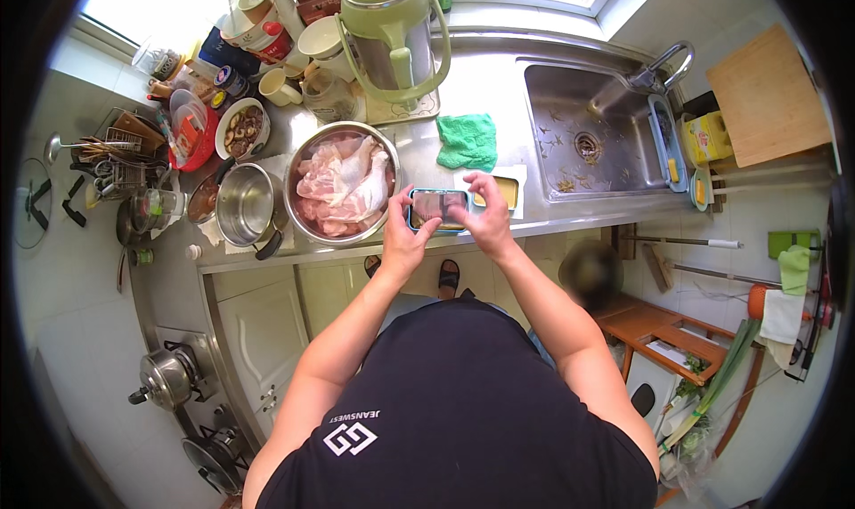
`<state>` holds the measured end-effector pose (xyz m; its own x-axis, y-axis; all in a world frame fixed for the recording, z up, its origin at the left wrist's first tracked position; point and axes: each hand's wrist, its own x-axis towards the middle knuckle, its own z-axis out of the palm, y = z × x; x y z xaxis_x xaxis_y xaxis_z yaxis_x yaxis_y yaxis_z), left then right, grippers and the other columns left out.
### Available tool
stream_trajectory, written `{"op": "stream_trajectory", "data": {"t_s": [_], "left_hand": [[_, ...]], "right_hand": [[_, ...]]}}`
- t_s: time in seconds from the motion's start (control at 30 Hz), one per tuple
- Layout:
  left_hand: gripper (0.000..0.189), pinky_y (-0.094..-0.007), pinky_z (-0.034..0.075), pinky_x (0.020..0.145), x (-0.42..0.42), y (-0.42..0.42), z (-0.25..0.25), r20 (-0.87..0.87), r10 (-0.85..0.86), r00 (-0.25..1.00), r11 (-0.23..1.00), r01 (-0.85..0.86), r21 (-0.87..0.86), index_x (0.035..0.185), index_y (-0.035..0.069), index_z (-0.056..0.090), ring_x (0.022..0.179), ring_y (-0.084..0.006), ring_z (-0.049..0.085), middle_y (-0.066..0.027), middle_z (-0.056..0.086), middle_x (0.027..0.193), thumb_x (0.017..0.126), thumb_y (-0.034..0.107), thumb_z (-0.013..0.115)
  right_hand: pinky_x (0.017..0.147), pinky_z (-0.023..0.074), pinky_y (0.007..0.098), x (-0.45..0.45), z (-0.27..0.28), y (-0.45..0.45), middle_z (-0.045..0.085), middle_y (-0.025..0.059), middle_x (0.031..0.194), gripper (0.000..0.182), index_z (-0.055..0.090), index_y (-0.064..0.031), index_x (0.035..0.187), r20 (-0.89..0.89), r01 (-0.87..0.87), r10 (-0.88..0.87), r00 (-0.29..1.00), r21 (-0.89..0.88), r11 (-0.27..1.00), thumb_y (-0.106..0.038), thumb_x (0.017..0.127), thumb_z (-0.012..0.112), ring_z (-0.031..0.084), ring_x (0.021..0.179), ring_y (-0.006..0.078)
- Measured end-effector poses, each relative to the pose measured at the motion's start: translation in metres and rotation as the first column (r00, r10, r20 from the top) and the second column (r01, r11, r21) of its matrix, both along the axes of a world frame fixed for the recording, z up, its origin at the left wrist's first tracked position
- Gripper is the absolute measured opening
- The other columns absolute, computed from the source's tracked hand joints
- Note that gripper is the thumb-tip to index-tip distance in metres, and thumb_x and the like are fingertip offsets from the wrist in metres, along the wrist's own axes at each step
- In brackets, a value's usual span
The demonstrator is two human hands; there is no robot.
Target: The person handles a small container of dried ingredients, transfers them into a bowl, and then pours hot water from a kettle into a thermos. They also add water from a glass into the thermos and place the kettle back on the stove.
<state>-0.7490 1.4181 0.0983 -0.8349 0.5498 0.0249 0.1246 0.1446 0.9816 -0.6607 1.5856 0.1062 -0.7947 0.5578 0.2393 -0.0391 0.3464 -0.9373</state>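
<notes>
My left hand (404,236) holds a small rectangular container (428,206) with a blue rim by its left end, thumb along the near edge. Pinkish-grey contents show inside, under what looks like a clear cover; I cannot tell exactly what they are. My right hand (493,218) is over the container's right end with thumb and fingers apart. Its thumb is blurred, and whether it touches the contents is unclear. Partly behind the right fingers, a yellowish shallow lid or tray (505,193) rests on white paper (520,210). Left of my hands stands a steel bowl (291,205) of raw chicken pieces (347,182).
A green cloth (467,141) lies beyond my hands, left of a steel sink (554,155) with scraps in it. A large green thermos flask (387,41) stands at the back. Leftward are a steel pot (246,202) and a bowl of mushrooms (244,128). The counter's front edge (548,227) runs close by.
</notes>
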Motion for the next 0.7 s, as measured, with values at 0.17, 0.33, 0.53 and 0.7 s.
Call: {"op": "stream_trajectory", "data": {"t_s": [0.17,0.33,0.53,0.7], "left_hand": [[0.032,-0.0396,0.042,0.109,-0.008,-0.005,-0.012,0.071,0.019,0.997,0.992,-0.028,0.124,0.103,0.001,0.053,0.128,-0.0287,0.054,-0.018,0.054,0.14,0.082,0.002,0.077],[0.031,-0.0335,0.05,0.099,-0.016,-0.007,0.022,0.005,0.04,0.999,0.999,-0.04,0.016,0.098,0.003,0.057,0.11,-0.0226,0.059,-0.0094,0.055,0.122,0.077,-0.005,0.078],[0.027,-0.0347,0.047,0.088,-0.018,-0.01,0.018,-0.299,-0.024,0.954,0.98,-0.036,-0.194,0.086,0.005,0.063,0.098,-0.0244,0.058,-0.0066,0.058,0.105,0.068,-0.003,0.082],[0.025,-0.036,0.048,0.091,-0.019,-0.008,0.026,-0.306,-0.057,0.95,0.992,0.018,-0.129,0.084,0.003,0.067,0.102,-0.0251,0.059,-0.0087,0.064,0.113,0.066,-0.004,0.081]], "right_hand": [[0.099,0.0462,0.0431,0.02,-0.005,-0.018,0.059,0.0194,0.124,0.036,0.062,-0.0026,0.092,0.051,0.031,-0.041,0.998,0.179,0.983,-0.013,0.069,0.088,0.057,0.118,0.0383],[0.102,0.0431,0.0471,0.017,-0.004,-0.017,0.062,0.0153,0.124,0.024,0.062,-0.0042,0.078,-0.061,0.046,-0.025,0.998,0.368,0.929,-0.002,0.067,0.084,0.055,0.122,0.0374],[0.103,0.0405,0.0477,0.012,0.01,-0.022,0.066,0.0108,0.118,0.024,0.063,-0.0058,0.077,-0.066,0.107,-0.091,0.994,0.318,0.942,-0.002,0.065,0.084,0.055,0.122,0.0369],[0.097,0.0419,0.0462,0.014,0.003,-0.016,0.07,0.0076,0.104,0.024,0.064,-0.0071,0.077,-0.087,0.064,-0.032,0.996,0.397,0.916,-0.003,0.064,0.084,0.061,0.113,0.032]]}}
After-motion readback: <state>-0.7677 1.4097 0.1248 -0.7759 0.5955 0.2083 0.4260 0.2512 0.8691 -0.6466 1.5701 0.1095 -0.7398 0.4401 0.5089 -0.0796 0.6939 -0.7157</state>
